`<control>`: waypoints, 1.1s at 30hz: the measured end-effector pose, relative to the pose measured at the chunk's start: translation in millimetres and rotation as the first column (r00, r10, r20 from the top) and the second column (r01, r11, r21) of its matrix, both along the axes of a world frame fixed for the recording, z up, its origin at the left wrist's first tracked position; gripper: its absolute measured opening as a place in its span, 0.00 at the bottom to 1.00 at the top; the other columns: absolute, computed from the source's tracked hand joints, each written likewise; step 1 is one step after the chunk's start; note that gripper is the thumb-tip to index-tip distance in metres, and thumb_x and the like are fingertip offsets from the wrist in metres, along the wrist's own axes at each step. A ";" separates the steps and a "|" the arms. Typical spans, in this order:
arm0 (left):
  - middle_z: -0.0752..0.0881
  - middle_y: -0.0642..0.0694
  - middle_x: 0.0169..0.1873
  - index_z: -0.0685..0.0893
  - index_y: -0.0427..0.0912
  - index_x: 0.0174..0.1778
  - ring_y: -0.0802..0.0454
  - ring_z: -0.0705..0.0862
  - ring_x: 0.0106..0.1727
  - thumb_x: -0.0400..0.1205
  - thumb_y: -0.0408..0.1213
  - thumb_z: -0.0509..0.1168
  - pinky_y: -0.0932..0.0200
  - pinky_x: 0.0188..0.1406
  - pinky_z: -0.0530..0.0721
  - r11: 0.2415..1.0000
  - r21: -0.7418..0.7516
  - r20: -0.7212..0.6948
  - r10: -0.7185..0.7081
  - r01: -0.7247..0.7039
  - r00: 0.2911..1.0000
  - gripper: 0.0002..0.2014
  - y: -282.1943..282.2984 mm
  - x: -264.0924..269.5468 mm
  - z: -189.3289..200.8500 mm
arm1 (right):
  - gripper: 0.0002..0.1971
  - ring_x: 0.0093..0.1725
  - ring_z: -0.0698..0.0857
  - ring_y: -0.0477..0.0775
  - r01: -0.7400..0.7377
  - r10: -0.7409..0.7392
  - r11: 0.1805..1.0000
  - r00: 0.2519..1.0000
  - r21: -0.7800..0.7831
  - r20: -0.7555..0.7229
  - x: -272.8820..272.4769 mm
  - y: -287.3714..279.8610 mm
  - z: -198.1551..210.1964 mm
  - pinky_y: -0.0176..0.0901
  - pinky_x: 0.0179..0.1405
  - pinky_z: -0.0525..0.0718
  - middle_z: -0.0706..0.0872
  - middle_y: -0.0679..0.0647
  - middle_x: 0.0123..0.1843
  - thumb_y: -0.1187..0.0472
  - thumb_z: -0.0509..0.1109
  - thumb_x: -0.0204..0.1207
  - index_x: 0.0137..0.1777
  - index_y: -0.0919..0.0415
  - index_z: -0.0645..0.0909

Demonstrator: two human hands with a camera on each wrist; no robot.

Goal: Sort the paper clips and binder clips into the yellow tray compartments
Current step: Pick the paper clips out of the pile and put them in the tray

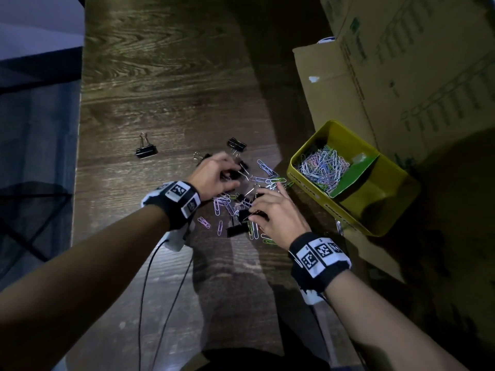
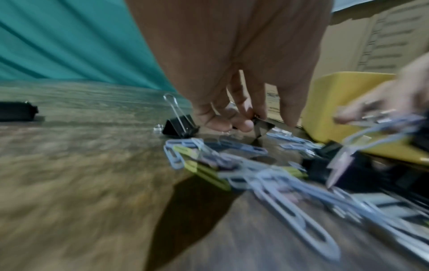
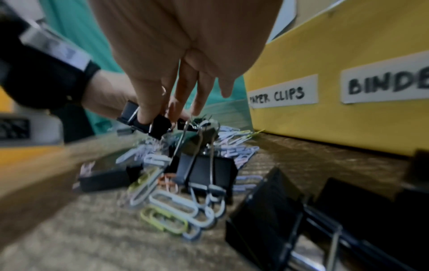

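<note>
The wooden bench [image 1: 166, 84] has lots of bare room in the upper left of the head view. Its left edge runs down the left side of the frame. On the right, a big cardboard box [image 1: 401, 76] stands close behind the yellow tray [image 1: 308, 180], so that side is crowded.

The tray sits at the middle right. Its far compartment holds a heap of pastel paper clips [image 1: 322, 167]. A green divider [image 1: 356, 174] leans across the tray.

A mixed pile of paper clips and black binder clips [image 1: 235, 204] lies in the middle, just left of the tray. One lone binder clip [image 1: 146, 149] sits apart on the left.

The left hand [image 1: 214, 175] curls its fingers [image 2: 241, 124] round a small black binder clip [image 2: 262, 126]. The right hand [image 1: 276, 218] pinches another black binder clip [image 3: 157, 126] with its fingers [image 3: 144, 113] over the pile.
</note>
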State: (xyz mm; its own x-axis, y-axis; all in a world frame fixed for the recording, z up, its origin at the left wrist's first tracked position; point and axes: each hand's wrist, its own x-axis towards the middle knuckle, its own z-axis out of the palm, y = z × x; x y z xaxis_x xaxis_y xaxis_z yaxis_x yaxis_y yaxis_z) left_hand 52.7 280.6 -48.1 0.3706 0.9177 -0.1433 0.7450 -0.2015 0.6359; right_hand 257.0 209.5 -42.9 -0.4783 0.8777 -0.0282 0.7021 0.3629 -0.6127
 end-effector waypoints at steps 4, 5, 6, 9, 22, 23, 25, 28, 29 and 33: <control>0.80 0.43 0.53 0.85 0.41 0.57 0.51 0.83 0.42 0.76 0.34 0.70 0.60 0.48 0.81 0.999 -0.017 -0.002 0.042 -0.042 0.999 0.13 21.8 8.1 6.1 | 0.09 0.63 0.83 0.53 0.027 -0.029 0.999 0.994 -0.022 -0.102 9.7 -4.0 6.9 0.52 0.78 0.56 0.90 0.54 0.50 0.59 0.78 0.69 0.47 0.61 0.89; 0.80 0.42 0.55 0.85 0.41 0.57 0.49 0.83 0.45 0.76 0.34 0.69 0.58 0.51 0.81 0.999 -0.009 -0.025 0.037 -0.037 0.999 0.13 24.5 9.9 7.2 | 0.09 0.63 0.82 0.53 0.036 -0.040 0.999 0.993 -0.034 -0.110 11.6 -5.1 9.1 0.51 0.78 0.56 0.90 0.53 0.51 0.59 0.78 0.69 0.48 0.61 0.89; 0.80 0.41 0.56 0.85 0.41 0.57 0.46 0.83 0.49 0.76 0.34 0.69 0.55 0.55 0.81 0.999 0.022 -0.056 0.033 -0.032 0.998 0.13 24.8 11.6 8.7 | 0.10 0.64 0.82 0.52 0.047 -0.051 0.998 0.992 -0.041 -0.118 13.9 -6.4 11.0 0.50 0.78 0.55 0.90 0.53 0.52 0.58 0.77 0.69 0.48 0.61 0.89; 0.78 0.41 0.55 0.85 0.42 0.51 0.42 0.82 0.50 0.76 0.41 0.69 0.46 0.49 0.84 0.991 0.136 -0.154 0.033 -0.011 0.988 0.10 11.8 17.8 13.9 | 0.10 0.64 0.81 0.50 0.053 -0.059 0.997 0.992 -0.059 -0.110 19.8 -10.7 10.0 0.50 0.78 0.56 0.90 0.52 0.53 0.57 0.77 0.70 0.49 0.60 0.89; 0.84 0.47 0.41 0.85 0.43 0.38 0.50 0.82 0.42 0.70 0.44 0.76 0.63 0.40 0.77 0.958 -0.278 -0.197 0.009 -0.065 0.980 0.10 -18.4 30.2 -5.9 | 0.09 0.76 0.69 0.46 0.003 -0.039 0.973 0.987 -0.229 -0.153 12.8 -28.7 7.2 0.53 0.82 0.46 0.83 0.50 0.68 0.55 0.76 0.70 0.49 0.56 0.89; 0.84 0.49 0.38 0.85 0.42 0.38 0.52 0.81 0.39 0.71 0.41 0.76 0.70 0.35 0.74 0.954 -0.293 -0.169 0.017 -0.067 0.986 0.08 -17.3 28.0 -4.6 | 0.09 0.75 0.70 0.44 0.014 -0.064 0.968 0.979 -0.249 -0.192 15.0 -28.8 10.6 0.50 0.81 0.48 0.83 0.49 0.67 0.56 0.77 0.70 0.48 0.56 0.89; 0.84 0.51 0.33 0.85 0.42 0.37 0.55 0.80 0.34 0.72 0.37 0.76 0.77 0.29 0.72 0.938 -0.340 -0.106 0.027 -0.062 0.994 0.06 -15.1 24.7 0.9 | 0.08 0.71 0.75 0.41 0.066 -0.158 0.945 0.949 -0.320 -0.271 21.9 -29.1 18.8 0.43 0.79 0.60 0.85 0.47 0.64 0.59 0.79 0.68 0.47 0.57 0.89; 0.85 0.50 0.32 0.84 0.44 0.36 0.58 0.81 0.32 0.71 0.35 0.75 0.68 0.38 0.78 0.896 -0.432 0.048 0.139 -0.105 0.989 0.06 -4.3 18.0 16.8 | 0.07 0.58 0.84 0.39 0.186 -0.344 0.892 0.870 -0.411 -0.353 37.0 -30.7 31.9 0.36 0.65 0.78 0.88 0.47 0.57 0.63 0.81 0.65 0.43 0.57 0.89; 0.85 0.50 0.33 0.83 0.45 0.35 0.58 0.81 0.33 0.71 0.34 0.75 0.66 0.40 0.79 0.883 -0.447 0.106 0.209 -0.141 0.972 0.06 1.9 14.4 22.6 | 0.07 0.54 0.86 0.41 0.232 -0.388 0.887 0.844 -0.400 -0.371 42.8 -32.2 32.8 0.35 0.59 0.81 0.89 0.48 0.55 0.65 0.81 0.64 0.42 0.57 0.89; 0.83 0.52 0.30 0.80 0.49 0.33 0.68 0.78 0.26 0.73 0.31 0.73 0.70 0.33 0.76 0.880 -0.331 0.199 0.417 -0.340 0.887 0.10 37.4 -0.5 33.8 | 0.10 0.39 0.83 0.41 0.389 -0.521 0.836 0.784 -0.386 -0.339 63.4 -36.7 20.8 0.29 0.41 0.82 0.83 0.45 0.46 0.72 0.80 0.63 0.38 0.59 0.86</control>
State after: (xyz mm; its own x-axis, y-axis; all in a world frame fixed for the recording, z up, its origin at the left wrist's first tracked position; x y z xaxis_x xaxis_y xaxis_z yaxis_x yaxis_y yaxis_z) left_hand 52.2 318.0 -14.3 0.0616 0.9299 -0.3627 0.5299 0.2775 0.8014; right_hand 320.4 172.8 -22.1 -0.0475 0.9784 -0.2013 0.3942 -0.1668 -0.9037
